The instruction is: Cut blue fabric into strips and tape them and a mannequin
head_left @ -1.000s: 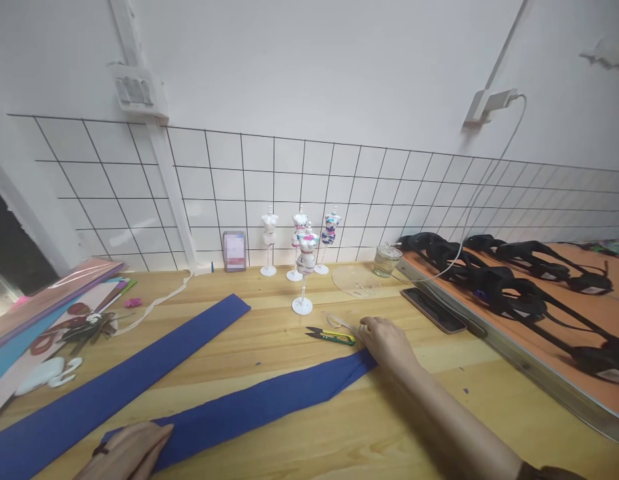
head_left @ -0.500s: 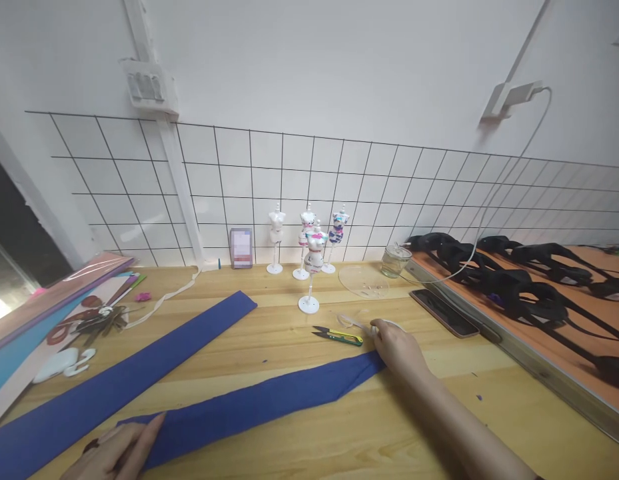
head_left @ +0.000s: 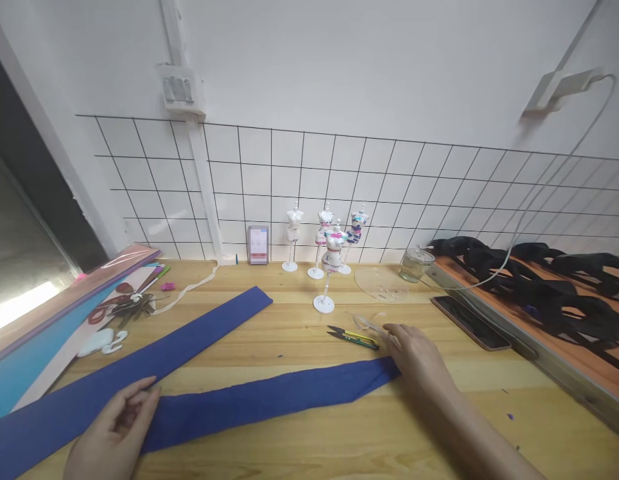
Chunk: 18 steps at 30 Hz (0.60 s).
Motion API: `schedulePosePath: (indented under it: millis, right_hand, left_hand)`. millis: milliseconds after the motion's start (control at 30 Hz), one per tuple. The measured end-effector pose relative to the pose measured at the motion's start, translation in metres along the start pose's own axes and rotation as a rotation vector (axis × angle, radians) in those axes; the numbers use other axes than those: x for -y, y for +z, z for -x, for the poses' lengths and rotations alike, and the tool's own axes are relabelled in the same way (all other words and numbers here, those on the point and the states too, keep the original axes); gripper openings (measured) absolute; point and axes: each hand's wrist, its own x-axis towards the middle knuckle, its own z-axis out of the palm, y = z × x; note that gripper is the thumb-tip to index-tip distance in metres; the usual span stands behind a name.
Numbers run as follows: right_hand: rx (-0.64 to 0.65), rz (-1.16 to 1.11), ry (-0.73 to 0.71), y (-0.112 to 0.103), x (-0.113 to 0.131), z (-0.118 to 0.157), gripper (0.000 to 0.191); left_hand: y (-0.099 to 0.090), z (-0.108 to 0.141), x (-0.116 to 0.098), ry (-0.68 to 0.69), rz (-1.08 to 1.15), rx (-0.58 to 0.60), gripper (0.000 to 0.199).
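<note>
Two blue fabric strips lie on the wooden table. The nearer strip (head_left: 269,400) runs from my left hand (head_left: 114,427) to below my right hand (head_left: 414,353). My left hand has its fingers curled at the strip's left end; whether it grips anything is unclear. The farther strip (head_left: 189,347) slants up to the middle. My right hand is closed by the end of a thin translucent band (head_left: 369,323), its fingertips partly hidden. Thread snips (head_left: 353,338) with yellow and green handles lie left of my right hand.
Small white mannequins (head_left: 334,260) stand at the back beside an upright card (head_left: 258,245). A glass jar (head_left: 416,265), a dark phone (head_left: 470,322) and black straps on an orange surface (head_left: 489,287) are on the right. Papers (head_left: 44,353) and keys lie left.
The view has turned left, so things sit farther right. My left hand has lifted slightly from the nearer strip's end and its fingers have curled. My right hand stays by the band.
</note>
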Motion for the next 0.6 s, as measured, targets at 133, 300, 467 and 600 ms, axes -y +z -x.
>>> schedulePosePath:
  millis: [133,300,467,600]
  right_hand:
    - [0.118,-0.129,-0.401,-0.019,0.032,0.022,0.031]
    - [0.156,-0.136,-0.557,-0.02,0.052,0.051,0.027]
    - [0.146,-0.031,-0.536,-0.014,0.039,0.06,0.021]
    - [0.148,-0.07,-0.518,-0.017,0.035,0.065,0.018]
  left_hand:
    - [0.007,0.007,-0.013,0.263,-0.093,0.057,0.039]
    - [0.016,0.014,-0.022,0.697,-0.322,0.26,0.04]
    - [0.021,0.014,-0.016,0.753,-0.468,0.323,0.042]
    - [0.024,0.012,-0.008,0.779,-0.504,0.316,0.041]
